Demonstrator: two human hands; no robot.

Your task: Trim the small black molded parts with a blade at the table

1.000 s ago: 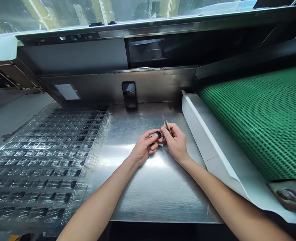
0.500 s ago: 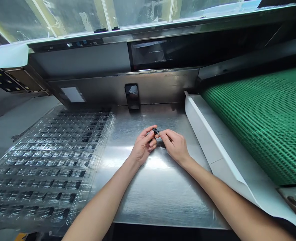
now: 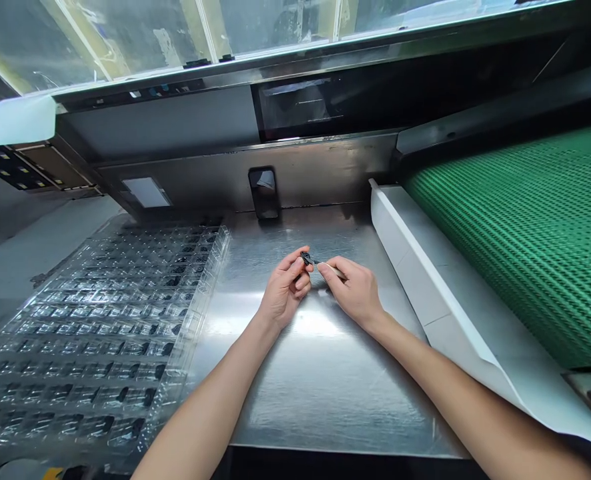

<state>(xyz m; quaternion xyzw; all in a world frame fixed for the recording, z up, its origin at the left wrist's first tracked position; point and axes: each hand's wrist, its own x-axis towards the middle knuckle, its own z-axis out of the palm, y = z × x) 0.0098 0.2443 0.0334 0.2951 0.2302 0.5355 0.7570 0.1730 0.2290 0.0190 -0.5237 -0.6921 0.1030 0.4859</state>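
Flanking hands: tray (image 3: 100, 320), conveyor belt (image 3: 520, 240)

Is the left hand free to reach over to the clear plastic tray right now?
Probably not: the left hand pinches a small black part, though bare steel separates it from the tray.

Both bare forearms reach forward, hands meeting.
Left hand (image 3: 284, 292) and right hand (image 3: 356, 292) are pinched at the fingertips, palms down, nearly touching.

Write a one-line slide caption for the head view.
Left hand pinches a small black part while right hand holds tweezers to it, above a steel worktable.
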